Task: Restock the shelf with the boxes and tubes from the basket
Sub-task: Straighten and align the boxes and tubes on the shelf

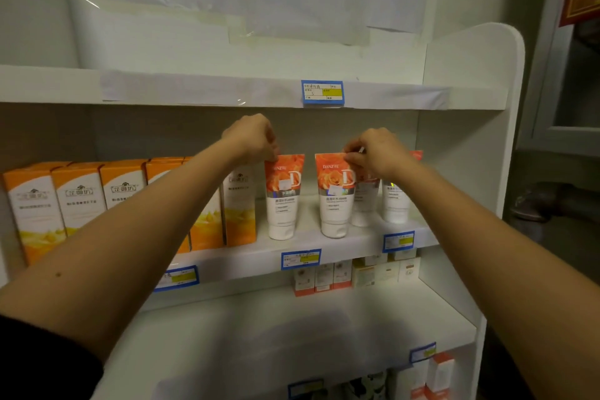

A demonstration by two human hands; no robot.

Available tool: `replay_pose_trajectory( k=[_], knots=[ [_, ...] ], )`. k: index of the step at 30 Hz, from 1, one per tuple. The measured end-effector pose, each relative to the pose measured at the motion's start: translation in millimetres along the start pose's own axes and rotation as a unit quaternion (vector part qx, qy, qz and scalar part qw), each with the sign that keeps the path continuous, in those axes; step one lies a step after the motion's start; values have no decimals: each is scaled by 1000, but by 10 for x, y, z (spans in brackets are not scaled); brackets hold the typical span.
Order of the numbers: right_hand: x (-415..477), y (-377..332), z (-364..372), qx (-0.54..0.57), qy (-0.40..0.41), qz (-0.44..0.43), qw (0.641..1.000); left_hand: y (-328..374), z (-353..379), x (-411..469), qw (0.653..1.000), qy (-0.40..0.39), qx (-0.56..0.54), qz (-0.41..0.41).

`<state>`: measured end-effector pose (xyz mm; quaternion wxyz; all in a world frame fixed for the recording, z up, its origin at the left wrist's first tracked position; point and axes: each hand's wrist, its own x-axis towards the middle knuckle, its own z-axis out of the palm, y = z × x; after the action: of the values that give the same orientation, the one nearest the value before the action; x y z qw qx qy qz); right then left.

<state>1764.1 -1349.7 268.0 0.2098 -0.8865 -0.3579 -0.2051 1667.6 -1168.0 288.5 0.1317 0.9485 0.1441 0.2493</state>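
Two orange-and-white tubes stand cap down on the middle shelf [324, 245]. My left hand [251, 138] pinches the top corner of the left tube [283, 195]. My right hand [378, 151] grips the top edge of the right tube [334, 198]. Behind my right hand stand two more such tubes [394, 201], partly hidden. A row of orange-and-white boxes [78, 201] fills the left part of the same shelf, crossed by my left forearm. The basket is out of view.
The white shelf unit has a bare top shelf [227, 88] with a blue price tag [322, 93]. Small orange and cream boxes [354, 273] sit at the back of the shelf below. More boxes [435, 373] stand at the bottom right.
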Motion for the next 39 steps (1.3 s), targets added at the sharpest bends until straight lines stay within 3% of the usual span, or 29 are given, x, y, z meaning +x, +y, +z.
replay_pose_trajectory(
  k=[19, 23, 30, 34, 39],
  knots=[
    [252, -41, 261, 37, -20, -31, 999, -95, -71, 3, 994, -14, 106, 11],
    [259, 109, 188, 52, 40, -39, 997, -43, -56, 20, 987, -21, 159, 15],
    [222, 631, 57, 18, 152, 21, 988, 194, 127, 55, 991, 106, 60, 64],
    [223, 880, 61, -55, 115, 77, 989, 459, 279, 112, 991, 84, 32, 98],
    [210, 1009, 55, -61, 56, 97, 992, 780, 518, 290, 992, 23, 42, 118]
  ],
)
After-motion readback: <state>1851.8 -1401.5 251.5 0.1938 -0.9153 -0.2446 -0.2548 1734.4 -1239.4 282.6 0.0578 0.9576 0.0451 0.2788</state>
